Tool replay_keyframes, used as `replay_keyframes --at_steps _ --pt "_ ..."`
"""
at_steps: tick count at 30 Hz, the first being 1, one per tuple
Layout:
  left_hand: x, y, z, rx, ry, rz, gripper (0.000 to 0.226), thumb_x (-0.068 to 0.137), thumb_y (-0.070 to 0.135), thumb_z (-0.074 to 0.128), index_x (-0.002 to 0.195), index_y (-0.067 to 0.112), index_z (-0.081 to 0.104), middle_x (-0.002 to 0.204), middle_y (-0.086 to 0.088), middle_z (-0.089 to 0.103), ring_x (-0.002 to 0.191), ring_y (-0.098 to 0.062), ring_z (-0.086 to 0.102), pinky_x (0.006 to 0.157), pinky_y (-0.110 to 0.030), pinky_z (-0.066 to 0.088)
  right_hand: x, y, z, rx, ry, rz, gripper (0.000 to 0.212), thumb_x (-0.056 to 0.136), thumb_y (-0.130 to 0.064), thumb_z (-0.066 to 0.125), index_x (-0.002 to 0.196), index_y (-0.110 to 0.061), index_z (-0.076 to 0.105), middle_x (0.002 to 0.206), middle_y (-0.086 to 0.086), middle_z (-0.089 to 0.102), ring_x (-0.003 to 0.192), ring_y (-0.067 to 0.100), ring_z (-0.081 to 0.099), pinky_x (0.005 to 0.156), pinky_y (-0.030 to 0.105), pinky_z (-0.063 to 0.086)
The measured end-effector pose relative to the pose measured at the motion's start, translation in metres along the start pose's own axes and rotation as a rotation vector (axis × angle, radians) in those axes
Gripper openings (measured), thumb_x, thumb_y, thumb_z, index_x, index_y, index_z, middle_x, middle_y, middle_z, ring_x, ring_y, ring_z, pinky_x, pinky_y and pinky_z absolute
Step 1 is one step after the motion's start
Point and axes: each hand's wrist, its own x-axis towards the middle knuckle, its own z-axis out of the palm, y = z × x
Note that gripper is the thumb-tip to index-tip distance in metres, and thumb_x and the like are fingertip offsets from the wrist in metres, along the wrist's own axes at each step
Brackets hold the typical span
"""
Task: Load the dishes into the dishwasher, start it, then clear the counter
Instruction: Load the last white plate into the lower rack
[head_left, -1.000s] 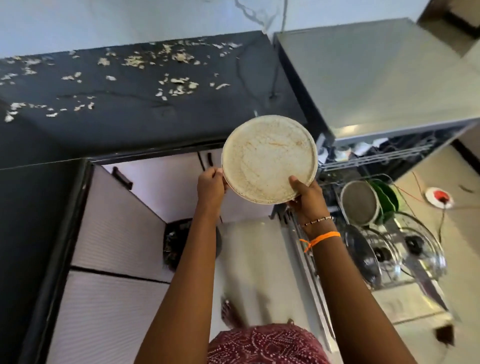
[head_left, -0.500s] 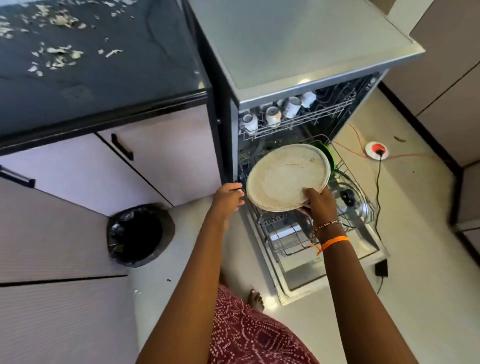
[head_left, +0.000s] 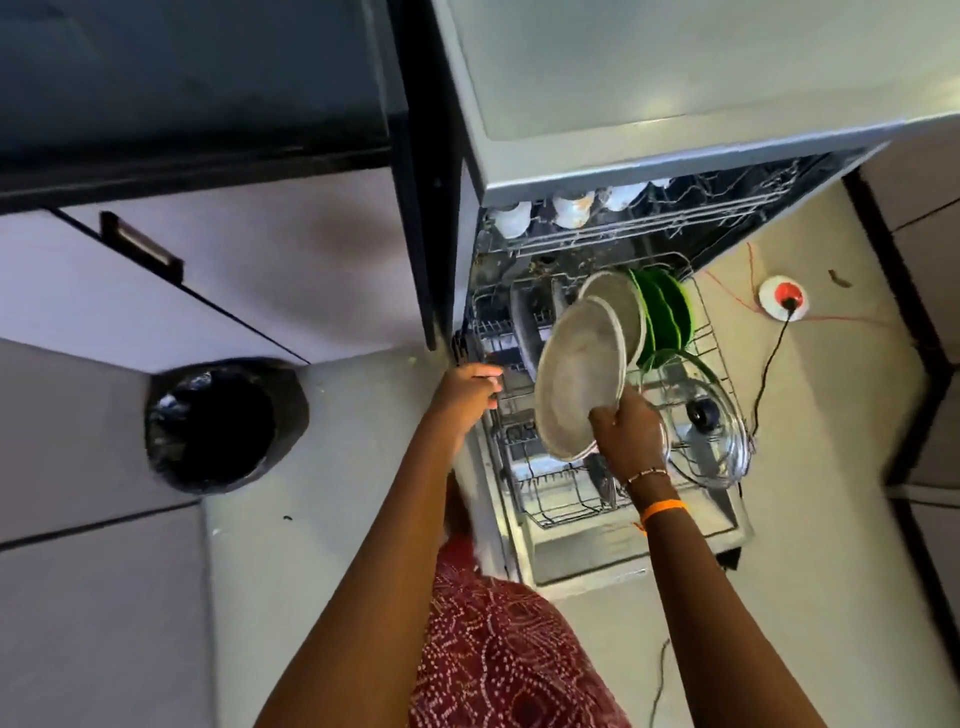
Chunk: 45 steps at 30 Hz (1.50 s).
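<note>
1. Right hand (head_left: 631, 434) grips a tilted round plate (head_left: 579, 379) by its lower rim, over the lower rack (head_left: 550, 506)
2. Left hand (head_left: 467, 389) curls on the rack's edge at 9 o'clock
3. Black bin (head_left: 218, 423) stands on pale floor (head_left: 311, 519), 9 o'clock of the dishwasher (head_left: 649, 78)

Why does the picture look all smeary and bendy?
Head view: the camera is moving, so the plate, the right hand and the cupboard handle smear softly; the wide lens bends the dishwasher edges outward; daylight glares off its top, while the bin stays in shadow.
</note>
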Motion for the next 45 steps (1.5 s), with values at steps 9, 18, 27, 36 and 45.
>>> replay_keyframes --at_steps 9,18,27,36,45 --pt "0.097 -0.038 -0.001 -0.035 0.060 -0.052 0.033 0.092 -0.001 0.041 0.118 0.006 0.058 0.113 -0.010 0.062 0.094 -0.017 0.059 0.080 -0.025 0.051 0.080 0.010 0.089 -0.358 -0.268 -0.204 0.047 0.086 -0.005 0.048 0.132 -0.003 0.039 0.121 0.024 0.055 0.104 0.040 0.056 0.083 0.042 0.045" --pt "0.167 -0.096 0.003 -0.040 0.120 -0.112 0.027 0.088 0.000 0.049 0.111 0.001 0.063 0.119 -0.020 0.062 0.113 -0.032 0.058 0.099 -0.043 0.046 0.160 0.026 0.148 -0.454 -0.305 -0.307 0.040 0.086 -0.002 0.048 0.124 0.003 0.038 0.126 0.025 0.047 0.110 0.039 0.051 0.082 0.038 0.042" --pt "0.196 -0.137 0.017 -0.080 0.091 -0.163 0.018 0.089 0.006 0.052 0.089 0.021 0.063 0.114 -0.012 0.065 0.107 -0.030 0.061 0.098 -0.042 0.047 0.216 0.034 0.189 -0.502 -0.278 -0.301 0.045 0.084 -0.001 0.049 0.127 0.003 0.037 0.134 0.020 0.043 0.117 0.038 0.046 0.089 0.038 0.039" --pt "0.209 -0.134 0.012 -0.013 0.029 -0.107 0.023 0.090 0.005 0.048 0.107 0.007 0.064 0.114 -0.013 0.064 0.104 -0.029 0.060 0.097 -0.043 0.048 0.233 0.032 0.216 -0.554 -0.226 -0.337 0.047 0.084 0.000 0.047 0.129 0.001 0.034 0.137 0.020 0.039 0.113 0.044 0.049 0.084 0.043 0.043" --pt "0.219 -0.130 0.002 -0.032 0.035 -0.095 0.028 0.092 0.003 0.044 0.114 0.006 0.061 0.112 -0.013 0.064 0.089 -0.023 0.062 0.088 -0.037 0.052 0.248 0.033 0.234 -0.663 -0.185 -0.508 0.049 0.087 0.005 0.046 0.134 -0.008 0.035 0.138 0.014 0.040 0.108 0.037 0.055 0.080 0.042 0.046"
